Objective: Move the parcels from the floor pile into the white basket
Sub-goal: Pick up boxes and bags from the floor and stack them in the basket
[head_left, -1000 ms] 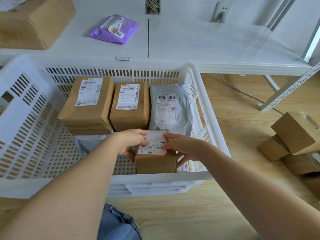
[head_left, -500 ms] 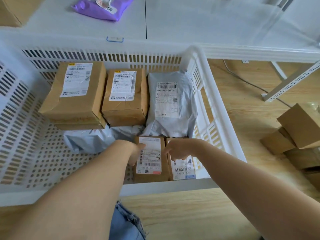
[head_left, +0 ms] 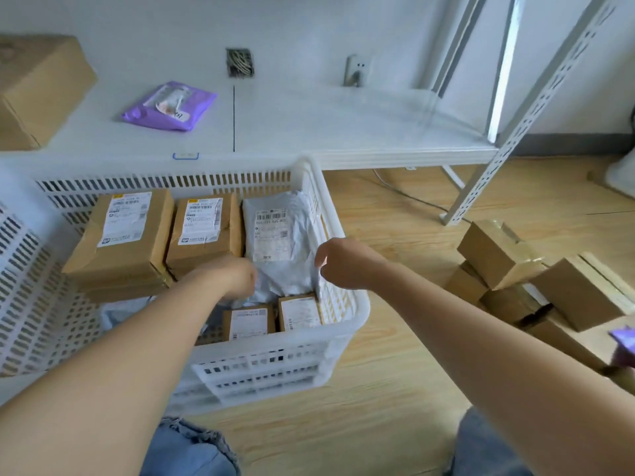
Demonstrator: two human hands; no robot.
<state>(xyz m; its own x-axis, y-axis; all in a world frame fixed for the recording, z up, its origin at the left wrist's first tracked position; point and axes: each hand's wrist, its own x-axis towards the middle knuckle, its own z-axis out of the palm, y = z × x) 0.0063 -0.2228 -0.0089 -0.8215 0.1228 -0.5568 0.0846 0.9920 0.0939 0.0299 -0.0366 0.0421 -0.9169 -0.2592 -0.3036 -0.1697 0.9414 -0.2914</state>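
Parcels (head_left: 249, 322) lie labels-up, packed tight in the basket (head_left: 347, 324) to save room; left hand (head_left: 237, 278) and right hand (head_left: 343, 264) hover loosely curled, holding nothing, free for the pile (head_left: 536, 280).

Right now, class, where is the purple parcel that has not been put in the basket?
In the head view, the purple parcel lies on the white shelf behind the white basket, upper left, to the right of a large cardboard box.
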